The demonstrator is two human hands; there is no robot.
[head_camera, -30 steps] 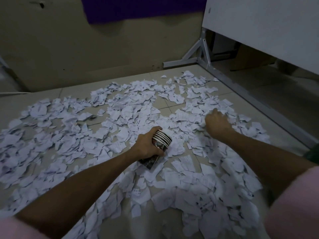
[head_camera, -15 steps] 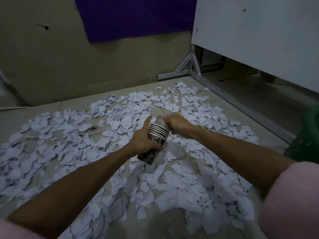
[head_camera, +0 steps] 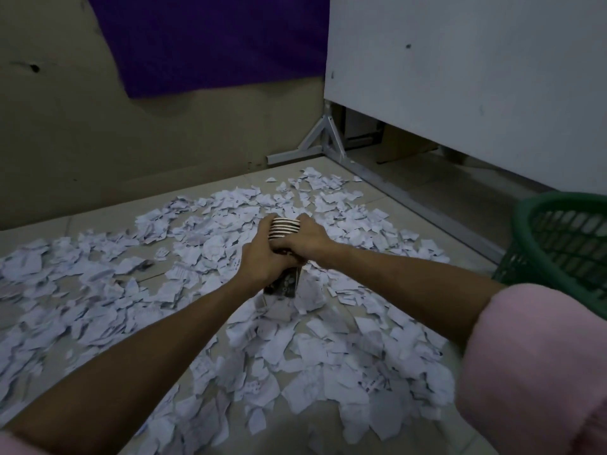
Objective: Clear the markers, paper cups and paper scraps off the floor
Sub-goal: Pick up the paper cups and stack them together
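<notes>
Two hands — left [head_camera: 262, 257] | right [head_camera: 303, 239] — grip stacked cups [head_camera: 284, 227] | print unreadable

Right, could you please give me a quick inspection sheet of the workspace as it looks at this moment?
Surface: tiled floor, mostly covered by scraps.
Job's things: stack of paper cups held above the floor; paper scraps spread widely; no markers seen.
Clutter: nothing seen beyond the scraps.
Grippers: left hand and right hand both grip the cup stack.
Cables: nothing seen.
Surroundings: green basket at right; white board on a metal frame; purple sheet on the wall.
</notes>
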